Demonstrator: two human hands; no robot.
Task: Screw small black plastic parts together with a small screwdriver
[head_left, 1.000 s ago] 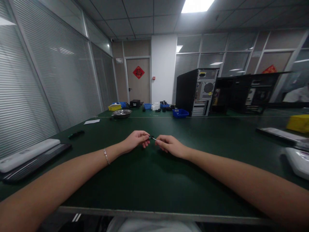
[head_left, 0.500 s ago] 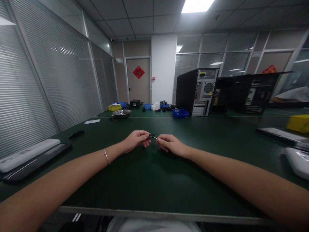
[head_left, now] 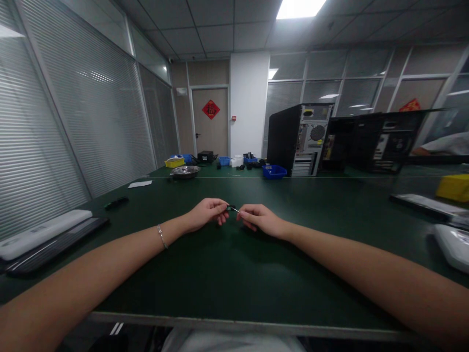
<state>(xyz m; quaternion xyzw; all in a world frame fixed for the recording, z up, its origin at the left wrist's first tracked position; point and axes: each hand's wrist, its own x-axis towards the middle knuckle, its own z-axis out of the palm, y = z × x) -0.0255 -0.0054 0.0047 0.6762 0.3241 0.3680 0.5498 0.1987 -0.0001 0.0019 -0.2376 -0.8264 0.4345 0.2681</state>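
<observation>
Green worktop [head_left: 227,274] stretching across glass-walled office. Left hand [head_left: 205,213] fingers pinching small dark part [head_left: 230,208]; right hand [head_left: 258,219] fingers pinching thin pale pin [head_left: 236,210] sticking out of it. Part hovering just above worktop centre, between both hands, fingertips nearly touching. Bracelet [head_left: 160,236] sitting on left wrist. Black marker-like item [head_left: 116,202] lying well apart to left, metal bowl [head_left: 185,171] farther back, blue bin [head_left: 274,171] beside computer tower [head_left: 298,139].
</observation>
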